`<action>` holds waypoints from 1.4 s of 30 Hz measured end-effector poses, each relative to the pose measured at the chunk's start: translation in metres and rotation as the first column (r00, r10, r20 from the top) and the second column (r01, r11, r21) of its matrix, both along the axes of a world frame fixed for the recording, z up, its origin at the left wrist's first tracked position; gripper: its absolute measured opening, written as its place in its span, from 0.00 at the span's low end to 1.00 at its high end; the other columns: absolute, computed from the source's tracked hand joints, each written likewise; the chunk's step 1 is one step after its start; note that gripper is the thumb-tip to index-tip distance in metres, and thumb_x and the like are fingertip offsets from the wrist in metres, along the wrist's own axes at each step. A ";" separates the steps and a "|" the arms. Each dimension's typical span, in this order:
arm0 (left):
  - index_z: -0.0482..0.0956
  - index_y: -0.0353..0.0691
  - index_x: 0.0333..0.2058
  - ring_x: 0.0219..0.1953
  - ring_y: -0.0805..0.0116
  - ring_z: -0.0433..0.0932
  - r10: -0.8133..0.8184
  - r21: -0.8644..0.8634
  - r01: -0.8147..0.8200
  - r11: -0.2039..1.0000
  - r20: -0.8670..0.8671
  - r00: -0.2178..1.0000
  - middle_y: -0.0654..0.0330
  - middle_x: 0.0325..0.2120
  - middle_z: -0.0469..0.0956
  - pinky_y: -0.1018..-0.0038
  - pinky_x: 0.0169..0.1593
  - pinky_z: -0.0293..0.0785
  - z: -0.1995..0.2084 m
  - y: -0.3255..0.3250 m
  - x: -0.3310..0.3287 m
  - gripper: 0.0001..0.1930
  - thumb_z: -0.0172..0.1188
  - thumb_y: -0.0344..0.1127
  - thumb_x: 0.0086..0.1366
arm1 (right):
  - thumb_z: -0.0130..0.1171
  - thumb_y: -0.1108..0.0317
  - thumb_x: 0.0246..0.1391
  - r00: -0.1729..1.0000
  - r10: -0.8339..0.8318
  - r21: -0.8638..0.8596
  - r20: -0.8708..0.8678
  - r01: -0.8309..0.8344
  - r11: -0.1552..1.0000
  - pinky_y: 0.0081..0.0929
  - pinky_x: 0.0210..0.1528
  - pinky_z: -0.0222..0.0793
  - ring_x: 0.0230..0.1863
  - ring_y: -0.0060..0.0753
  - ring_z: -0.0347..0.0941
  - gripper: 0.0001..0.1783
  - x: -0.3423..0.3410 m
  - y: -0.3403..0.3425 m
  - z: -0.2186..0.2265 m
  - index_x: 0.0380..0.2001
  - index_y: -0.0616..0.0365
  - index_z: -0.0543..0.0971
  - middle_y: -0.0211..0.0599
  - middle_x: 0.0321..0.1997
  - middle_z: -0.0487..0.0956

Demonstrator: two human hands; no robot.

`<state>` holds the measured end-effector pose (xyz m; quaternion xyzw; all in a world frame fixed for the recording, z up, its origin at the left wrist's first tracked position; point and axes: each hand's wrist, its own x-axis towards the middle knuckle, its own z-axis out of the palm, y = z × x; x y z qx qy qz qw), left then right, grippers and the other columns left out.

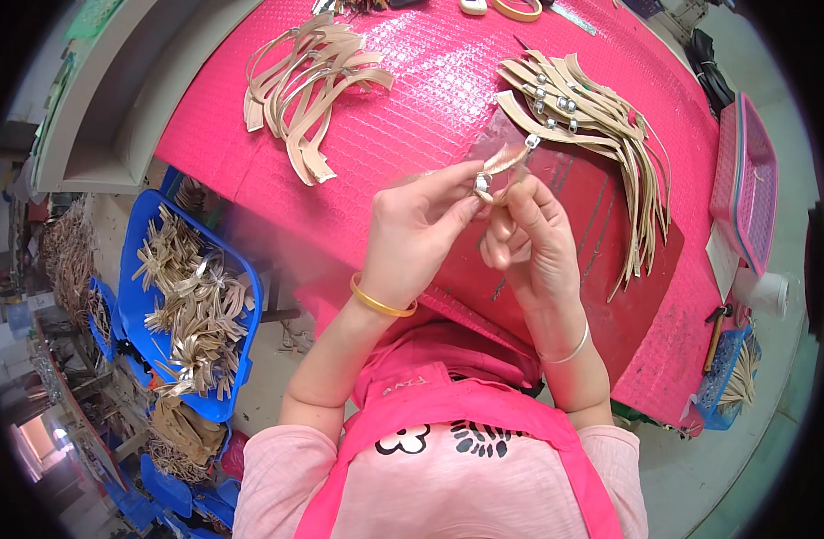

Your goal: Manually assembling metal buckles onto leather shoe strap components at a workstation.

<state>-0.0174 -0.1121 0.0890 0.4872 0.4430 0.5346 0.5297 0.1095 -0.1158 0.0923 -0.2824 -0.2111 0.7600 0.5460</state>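
My left hand (pixel 414 229) and my right hand (pixel 538 235) meet over the near part of the table. Between their fingertips is a beige strap (pixel 505 163) with a small silver buckle (pixel 481 183), which the left thumb and forefinger pinch. The right fingers grip the strap just beside that buckle; their tips are partly blurred. Beyond my right hand lies a bundle of beige straps (pixel 623 153), many with silver buckles at the far end. A second pile of beige straps (pixel 313 94), several of them curled, lies at the far left of the table.
A pink quilted cover (pixel 430 81) spreads over the table, with a dark red mat (pixel 641 269) under my hands. At the left stands a blue bin (pixel 250 305) full of straps. Pink baskets (pixel 753 180), a white roll (pixel 762 292) and a hammer (pixel 716 337) are at the right edge.
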 end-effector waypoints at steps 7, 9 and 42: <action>0.74 0.33 0.32 0.22 0.63 0.75 0.222 0.364 -0.065 0.929 -0.409 0.885 0.51 0.20 0.74 0.75 0.25 0.68 -0.006 -0.002 0.008 0.09 0.55 0.23 0.48 | 0.55 0.66 0.46 0.993 0.081 -0.060 0.087 -0.076 0.995 0.14 0.14 0.43 0.12 0.13 0.50 0.10 0.009 0.004 -0.008 0.18 0.55 0.66 0.22 0.14 0.61; 0.74 0.33 0.31 0.22 0.61 0.75 0.190 0.370 -0.017 0.929 -0.435 0.880 0.51 0.20 0.74 0.73 0.25 0.68 -0.008 -0.002 0.007 0.09 0.56 0.24 0.48 | 0.55 0.64 0.45 0.981 0.154 -0.085 0.115 -0.145 0.986 0.15 0.16 0.48 0.15 0.14 0.55 0.10 0.010 0.009 -0.011 0.20 0.56 0.68 0.24 0.15 0.63; 0.66 0.30 0.42 0.39 0.63 0.73 -0.374 -0.378 0.657 0.653 0.593 0.713 0.50 0.35 0.73 0.71 0.43 0.70 -0.023 0.123 0.154 0.23 0.42 0.47 0.61 | 0.52 0.68 0.47 -0.046 -0.435 0.437 0.899 0.056 0.898 0.16 0.15 0.59 0.14 0.17 0.66 0.11 0.177 0.092 0.020 0.34 0.63 0.74 0.32 0.18 0.71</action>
